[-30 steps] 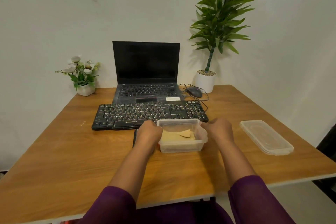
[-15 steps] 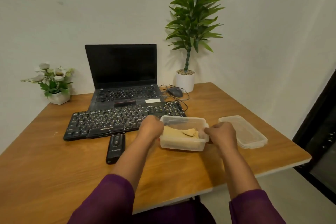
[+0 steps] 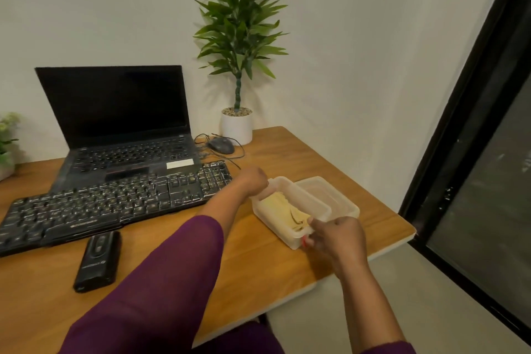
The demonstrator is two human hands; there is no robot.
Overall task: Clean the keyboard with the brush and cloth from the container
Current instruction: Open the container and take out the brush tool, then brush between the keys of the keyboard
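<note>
Right of keyboard [image 3: 115, 204], translucent container [image 3: 272, 223] (yellow cloth [image 3: 278, 205] inside).

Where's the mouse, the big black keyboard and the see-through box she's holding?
computer mouse [image 3: 221, 145], head view, on the top of its shell.
external keyboard [image 3: 100, 207], head view, on the keys near its middle.
plastic container [image 3: 268, 220], head view, on its left side wall.
</note>
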